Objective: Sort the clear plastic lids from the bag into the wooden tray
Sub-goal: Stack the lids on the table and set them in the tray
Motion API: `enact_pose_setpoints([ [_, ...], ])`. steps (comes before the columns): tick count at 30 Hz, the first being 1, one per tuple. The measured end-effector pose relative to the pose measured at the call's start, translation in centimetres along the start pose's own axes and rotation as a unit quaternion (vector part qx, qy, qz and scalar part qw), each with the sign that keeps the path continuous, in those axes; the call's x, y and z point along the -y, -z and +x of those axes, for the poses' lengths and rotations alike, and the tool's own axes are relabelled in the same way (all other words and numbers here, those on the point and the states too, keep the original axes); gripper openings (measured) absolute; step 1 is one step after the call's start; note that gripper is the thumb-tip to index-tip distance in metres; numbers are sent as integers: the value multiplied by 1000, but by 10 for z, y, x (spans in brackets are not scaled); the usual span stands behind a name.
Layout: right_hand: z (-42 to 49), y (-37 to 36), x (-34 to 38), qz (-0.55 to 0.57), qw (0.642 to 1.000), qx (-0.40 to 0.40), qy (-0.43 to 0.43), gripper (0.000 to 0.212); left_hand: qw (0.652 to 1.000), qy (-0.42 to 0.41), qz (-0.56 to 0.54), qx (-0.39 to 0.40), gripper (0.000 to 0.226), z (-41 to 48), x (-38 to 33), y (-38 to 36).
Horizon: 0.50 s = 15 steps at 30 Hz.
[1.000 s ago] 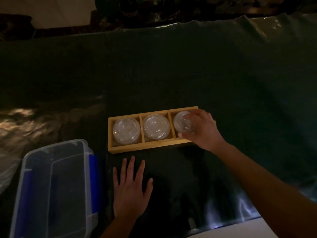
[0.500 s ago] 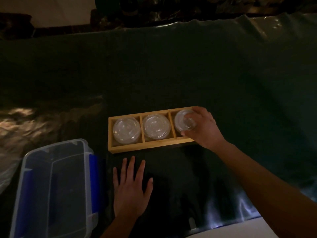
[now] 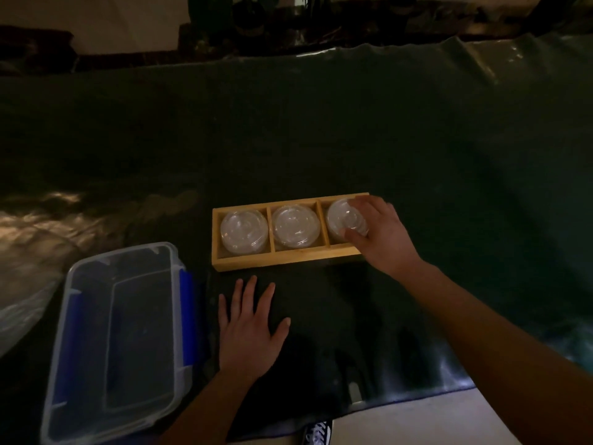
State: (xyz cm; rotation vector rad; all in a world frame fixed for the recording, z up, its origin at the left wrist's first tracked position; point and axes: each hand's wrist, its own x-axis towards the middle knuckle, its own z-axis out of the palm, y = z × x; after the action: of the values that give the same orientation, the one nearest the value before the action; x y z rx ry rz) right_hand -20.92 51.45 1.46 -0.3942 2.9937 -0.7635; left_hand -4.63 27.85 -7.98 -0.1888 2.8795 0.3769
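Note:
A wooden tray [image 3: 282,263] with three compartments lies on the dark cloth in the middle. Stacked clear lids fill the left compartment [image 3: 244,232] and the middle compartment [image 3: 296,225]. My right hand [image 3: 382,236] reaches over the right compartment, its fingers and thumb closed around the clear lids [image 3: 340,218] sitting there. My left hand [image 3: 250,329] lies flat on the cloth just in front of the tray, fingers spread, holding nothing. A crumpled clear plastic bag [image 3: 22,309] shows at the far left edge.
A clear plastic box [image 3: 118,342] with blue side clips stands at the near left, beside my left hand. The dark cloth [image 3: 417,149] covers the table. The near table edge, pale floor and a shoe [image 3: 316,433] show at the bottom.
My right hand has shifted slightly on the lids in the right compartment, fingers staying around them. My left hand has not moved.

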Motion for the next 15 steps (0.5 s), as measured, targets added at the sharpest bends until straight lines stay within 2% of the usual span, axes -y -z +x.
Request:
enact_pose_setpoints([
  [2, -3, 4, 10, 1, 1000, -2, 7, 57, 999, 2, -16, 48, 76, 6, 0, 13],
  [4, -7, 8, 22, 1, 1000, 2, 22, 56, 996, 11, -58, 64, 72, 9, 0, 34],
  [7, -14, 11, 48, 6, 999, 17, 51, 55, 995, -4, -100, -7, 68, 3, 0, 67],
  [10, -20, 10, 78, 6, 997, 16, 80, 58, 995, -10, -49, -87, 71, -9, 8, 92],
  [15, -29, 5, 126, -3, 988, 32, 149, 59, 991, 16, -5, -136, 77, -31, 30, 121],
])
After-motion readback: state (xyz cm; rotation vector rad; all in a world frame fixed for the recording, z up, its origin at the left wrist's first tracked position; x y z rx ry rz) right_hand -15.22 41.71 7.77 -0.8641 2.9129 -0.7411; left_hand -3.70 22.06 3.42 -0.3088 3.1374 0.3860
